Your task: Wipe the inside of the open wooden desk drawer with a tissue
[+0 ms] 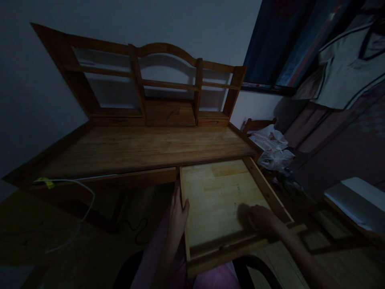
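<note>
A wooden drawer [216, 192] is pulled out from the right half of the desk, its pale bottom facing up. Beside the drawer's left wall is my left hand [178, 216], fingers stretched out and the thumb apart near the rim. My right hand [263, 218] is inside the drawer, low over the bottom near the front right corner. Its fingers are curled closed, and a small pale edge shows under them. Dim light hides what that is. Small dark marks lie on the drawer bottom ahead of my right hand.
The wooden desk [162, 144] carries a shelf hutch [168, 84] against the wall. A white cable [90, 190] hangs off the left front edge. Plastic bags [272, 140] lie beyond the right side. A low table [355, 204] stands at right, near hanging clothes [349, 68].
</note>
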Tool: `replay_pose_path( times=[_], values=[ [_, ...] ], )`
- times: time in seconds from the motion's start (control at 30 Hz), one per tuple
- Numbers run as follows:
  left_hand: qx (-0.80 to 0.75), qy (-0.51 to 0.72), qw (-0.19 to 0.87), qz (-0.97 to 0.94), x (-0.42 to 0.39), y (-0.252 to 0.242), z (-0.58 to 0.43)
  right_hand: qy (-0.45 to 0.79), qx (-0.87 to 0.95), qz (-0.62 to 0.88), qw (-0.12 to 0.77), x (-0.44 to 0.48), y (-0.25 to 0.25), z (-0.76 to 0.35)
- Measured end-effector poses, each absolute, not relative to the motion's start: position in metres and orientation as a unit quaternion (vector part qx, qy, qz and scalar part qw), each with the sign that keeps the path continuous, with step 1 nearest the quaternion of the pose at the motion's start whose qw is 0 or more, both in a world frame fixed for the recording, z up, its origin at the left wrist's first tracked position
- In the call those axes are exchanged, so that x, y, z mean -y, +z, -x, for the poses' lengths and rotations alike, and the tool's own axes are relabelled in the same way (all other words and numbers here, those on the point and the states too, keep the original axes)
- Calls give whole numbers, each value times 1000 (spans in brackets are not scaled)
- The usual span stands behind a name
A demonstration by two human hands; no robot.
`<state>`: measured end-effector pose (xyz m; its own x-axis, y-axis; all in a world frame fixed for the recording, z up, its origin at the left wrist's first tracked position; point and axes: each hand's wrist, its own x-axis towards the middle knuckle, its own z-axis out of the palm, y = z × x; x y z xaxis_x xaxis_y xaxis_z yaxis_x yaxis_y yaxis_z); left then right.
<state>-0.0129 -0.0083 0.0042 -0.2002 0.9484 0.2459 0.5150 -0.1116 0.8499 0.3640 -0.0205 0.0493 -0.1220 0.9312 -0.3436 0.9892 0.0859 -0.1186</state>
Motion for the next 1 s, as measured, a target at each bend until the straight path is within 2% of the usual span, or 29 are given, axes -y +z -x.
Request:
replay_pose_path(
  times=[0.1, 0.13, 0.2, 0.3, 0.4, 0.47, 0.63, 0.73, 0.87, 1.0],
  values=[
    [-619, 481, 187, -592, 13, 21, 11, -229, -755, -614, 29, 24, 50, -330],
    [-613, 490, 164, -597, 16, 30, 9, -259, -756, -601, -15, 24, 52, -317],
    [-594, 505, 147, -609, 22, 47, 2, -367, -713, -567, -188, 24, 59, -292],
    [-553, 489, 261, -622, 31, 66, -17, -440, -646, -511, -359, 26, 74, -257],
    [-490, 439, 430, -618, 32, 68, -37, -467, -600, -487, -429, 29, 86, -232],
    [-475, 433, 469, -607, 29, 66, -46, -464, -588, -483, -453, 30, 90, -220],
    [-472, 476, 480, -567, 18, 69, -42, -421, -565, -518, -485, 29, 95, -211],
    [-484, 478, 458, -573, 11, 72, -28, -351, -550, -579, -489, 33, 95, -213],
    [-520, 429, 375, -636, -11, 65, -17, -263, -543, -645, -468, 49, 80, -219],
    [-514, 328, 353, -710, -48, 54, -23, -232, -565, -670, -423, 66, 59, -231]
  ],
)
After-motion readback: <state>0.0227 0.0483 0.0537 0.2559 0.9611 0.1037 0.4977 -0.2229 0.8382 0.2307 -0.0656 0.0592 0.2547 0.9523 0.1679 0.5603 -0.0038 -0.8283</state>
